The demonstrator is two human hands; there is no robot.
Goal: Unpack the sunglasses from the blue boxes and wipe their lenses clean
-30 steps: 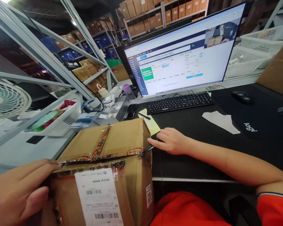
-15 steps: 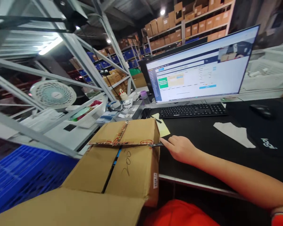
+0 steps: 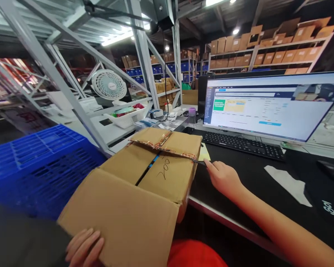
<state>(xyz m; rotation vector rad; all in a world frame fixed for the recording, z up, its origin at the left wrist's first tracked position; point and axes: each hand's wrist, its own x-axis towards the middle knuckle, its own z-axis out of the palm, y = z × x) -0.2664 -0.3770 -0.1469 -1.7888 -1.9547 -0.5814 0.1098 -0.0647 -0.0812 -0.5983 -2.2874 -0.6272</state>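
Observation:
A brown cardboard box (image 3: pixel 144 174) lies across the front edge of the black desk (image 3: pixel 250 174), tipped toward me, with "200" handwritten on its side and red-printed tape along a seam. My right hand (image 3: pixel 224 177) is closed around a thin dark cutter (image 3: pixel 199 162) whose tip touches the box's taped far-right corner. My left hand (image 3: pixel 83 247) rests under the box's near flap at the bottom, fingers partly stretched along the cardboard.
A wide monitor (image 3: pixel 269 105) and black keyboard (image 3: pixel 242 144) stand behind the box. A white tissue (image 3: pixel 288 183) and a yellow note (image 3: pixel 203 152) lie on the desk. A blue plastic crate (image 3: pixel 36 163) sits left, a white fan (image 3: pixel 109 85) and basket (image 3: pixel 128 118) behind it.
The box has been turned over toward me; the labelled face is gone and a plain flap now faces me. My view lifted and swung left. The right hand stays with the cutter at the taped corner.

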